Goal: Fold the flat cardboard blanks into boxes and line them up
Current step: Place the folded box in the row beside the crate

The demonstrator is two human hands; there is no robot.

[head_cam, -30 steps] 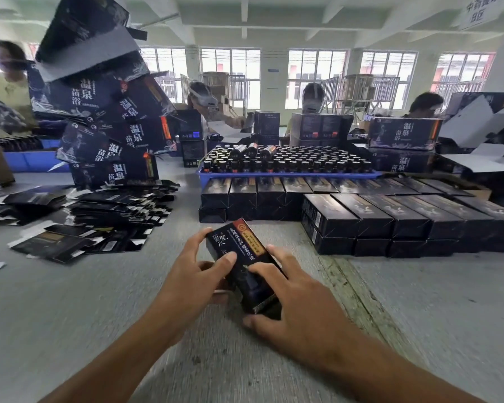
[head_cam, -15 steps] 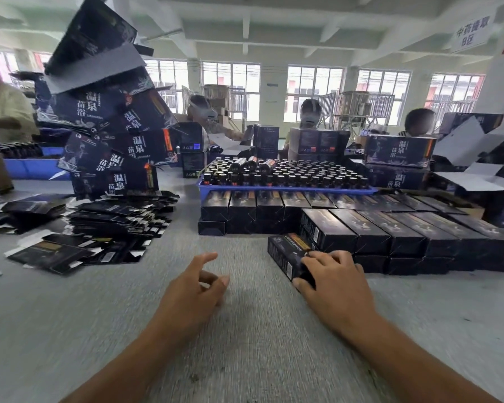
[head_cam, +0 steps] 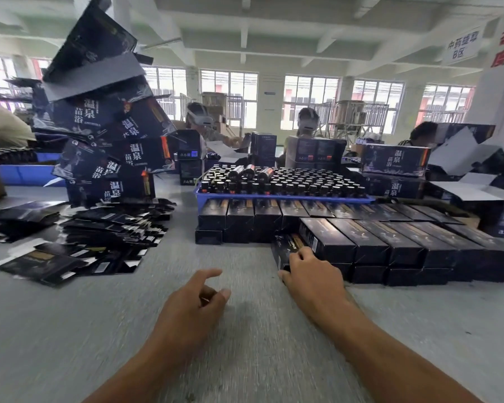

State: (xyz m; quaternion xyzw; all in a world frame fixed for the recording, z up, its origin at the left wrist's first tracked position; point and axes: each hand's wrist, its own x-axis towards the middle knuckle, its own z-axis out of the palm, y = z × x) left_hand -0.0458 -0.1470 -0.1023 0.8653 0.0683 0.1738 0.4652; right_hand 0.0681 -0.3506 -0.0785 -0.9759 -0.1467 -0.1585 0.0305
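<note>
Big heap of flat blanks (head_cam: 99,242) left on the desk (head_cam: 245,344), so plenty to go. Left hand (head_cam: 195,301) hangs loose, empty. Right hand (head_cam: 309,274) grips the fresh box (head_cam: 285,247), tucking it against the finished rows (head_cam: 390,242).

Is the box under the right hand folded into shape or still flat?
Folded. The box under the right hand shows a top and side face, lying beside the row of boxes.

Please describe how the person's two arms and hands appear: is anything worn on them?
Both forearms are bare as far as the view shows, with no sleeves. The left hand and right hand wear no gloves. I see no watch, ring or bracelet.
</note>
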